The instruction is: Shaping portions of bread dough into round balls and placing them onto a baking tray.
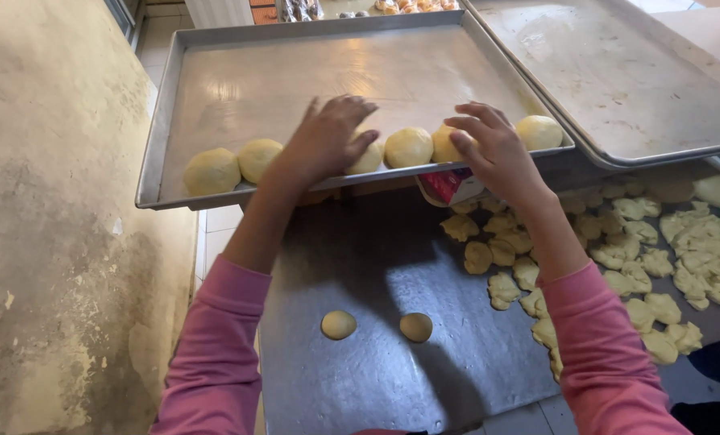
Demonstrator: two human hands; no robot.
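Sleeves: pink, both arms [215, 354] reaching forward from the bottom edge toward the tray
Work surface [360, 266]: grey metal sheet, dusted; two small round dough balls [338, 325] side by side and apart, near the body
Dough scraps [642, 266]: many rough yellow pieces spread over the right of the sheet, unshaped; some touching, some apart
Tray [215, 80]: large metal baking tray, propped above the sheet; most of its floor bare
Row of buns [212, 171]: pale rounded dough along the tray's near rim; six or so showing, some partly hidden by the hands; touching or just beside one another
Left hand [325, 141]: fingers spread, palm down over a bun in the middle of the row; pressing or merely resting, cannot tell
Right hand [495, 149]: fingers loosely curled over a bun near the row's right end; no firm clamp visible
Second tray [618, 80]: beside the first, to the right
Progress, as judged: one row laid; two balls waiting on the sheet; the scrap heap yet unrolled; early in the batch
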